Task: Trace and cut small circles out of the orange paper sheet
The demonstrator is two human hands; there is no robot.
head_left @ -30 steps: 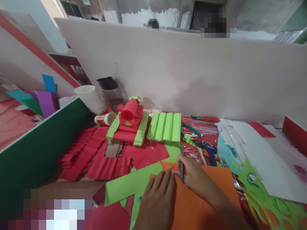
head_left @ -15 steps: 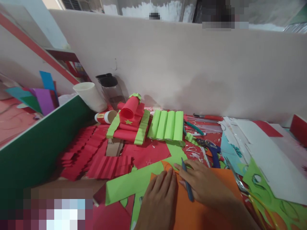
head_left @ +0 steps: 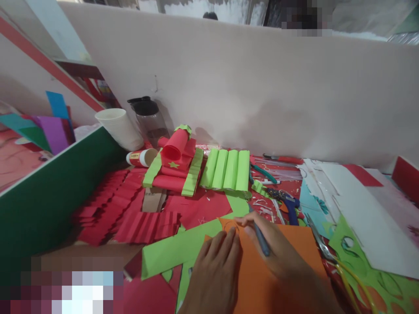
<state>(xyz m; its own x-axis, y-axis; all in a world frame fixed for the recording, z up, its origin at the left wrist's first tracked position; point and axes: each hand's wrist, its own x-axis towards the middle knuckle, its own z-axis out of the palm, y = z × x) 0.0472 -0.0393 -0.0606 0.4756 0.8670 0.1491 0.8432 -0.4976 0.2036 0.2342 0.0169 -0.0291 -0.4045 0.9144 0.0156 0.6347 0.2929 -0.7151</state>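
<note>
An orange sheet of paper (head_left: 255, 283) lies in front of me, with a small curved line drawn near its top left corner. My left hand (head_left: 214, 266) rests flat on its left side, fingers stretched out and fingertips by that drawn line. A blue-grey pen (head_left: 262, 239) leans between the fingers of my right hand (head_left: 273, 244), which is closed around it just right of the line. The fingers hide the pen's writing tip. A light green paper strip (head_left: 180, 251) reaches out to the left from beneath the orange sheet.
Behind stand a red paper tank model (head_left: 175, 168) and a green rolled-paper panel (head_left: 225, 170). Pleated red paper (head_left: 147, 226) lies left. Rightward are a blue glue gun (head_left: 290, 205), scissors (head_left: 322, 246) and white sheets (head_left: 369, 218). A cup (head_left: 119, 128) and bottle (head_left: 150, 115) stand back left.
My right hand has turned slightly and the pen in it has shifted a little to the right and tilted. My left hand stays flat on the paper. The view has moved slightly.
</note>
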